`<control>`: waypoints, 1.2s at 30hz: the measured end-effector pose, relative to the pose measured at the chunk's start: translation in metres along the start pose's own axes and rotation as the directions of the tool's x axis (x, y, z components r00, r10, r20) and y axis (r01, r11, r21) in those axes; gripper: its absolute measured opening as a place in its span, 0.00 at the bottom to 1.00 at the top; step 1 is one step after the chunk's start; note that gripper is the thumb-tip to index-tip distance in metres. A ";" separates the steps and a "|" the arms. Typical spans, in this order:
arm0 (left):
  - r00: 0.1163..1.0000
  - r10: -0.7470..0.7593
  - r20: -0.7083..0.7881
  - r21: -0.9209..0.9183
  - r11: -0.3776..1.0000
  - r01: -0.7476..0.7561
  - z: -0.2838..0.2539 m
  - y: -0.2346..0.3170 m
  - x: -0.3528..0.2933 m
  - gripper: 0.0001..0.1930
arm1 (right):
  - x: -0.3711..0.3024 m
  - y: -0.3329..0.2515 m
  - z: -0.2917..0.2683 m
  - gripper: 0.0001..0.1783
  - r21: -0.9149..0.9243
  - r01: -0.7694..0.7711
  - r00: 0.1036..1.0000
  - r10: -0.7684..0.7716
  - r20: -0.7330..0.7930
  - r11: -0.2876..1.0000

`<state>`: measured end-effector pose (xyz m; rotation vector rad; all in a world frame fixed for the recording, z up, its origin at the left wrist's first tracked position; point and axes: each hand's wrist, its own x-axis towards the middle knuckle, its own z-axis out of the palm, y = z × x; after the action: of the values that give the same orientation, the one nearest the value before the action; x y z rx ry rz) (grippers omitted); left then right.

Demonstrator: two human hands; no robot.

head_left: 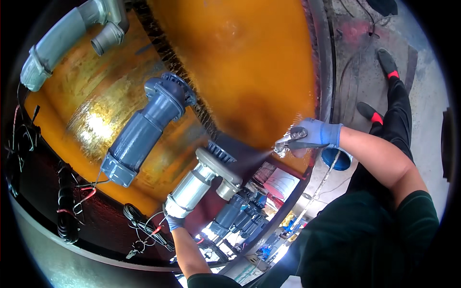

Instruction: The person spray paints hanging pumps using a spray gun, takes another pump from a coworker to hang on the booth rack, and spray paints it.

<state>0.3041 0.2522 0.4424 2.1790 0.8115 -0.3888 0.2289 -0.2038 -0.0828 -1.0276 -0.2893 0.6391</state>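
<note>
My right hand, in a blue and grey glove, is wrapped round a small spray gun. A fine mist leaves its nozzle toward a silver-coated pump with a flanged outlet and a slotted end. At the motor end of this pump is my gloved left hand, touching it; the motor hides most of the fingers. Further up lies a dark grey-blue pump, glossy, apart from both hands.
Orange-stained panels stand behind the pumps. A grey bent pipe is at upper left, coiled cables lie at lower left. More blue-grey pumps stand beyond. Near my right forearm is a blue bucket with a stained rod or hose.
</note>
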 end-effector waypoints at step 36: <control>0.964 0.238 -0.115 0.279 0.939 -0.199 -0.039 0.002 0.015 0.28 | -0.013 -0.070 -0.037 0.16 0.328 -0.021 0.963 0.108 -0.248 0.944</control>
<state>0.3172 0.2870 0.4621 2.5441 0.6118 -0.2352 0.2630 -0.2628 -0.0398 -0.7946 0.0835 0.5787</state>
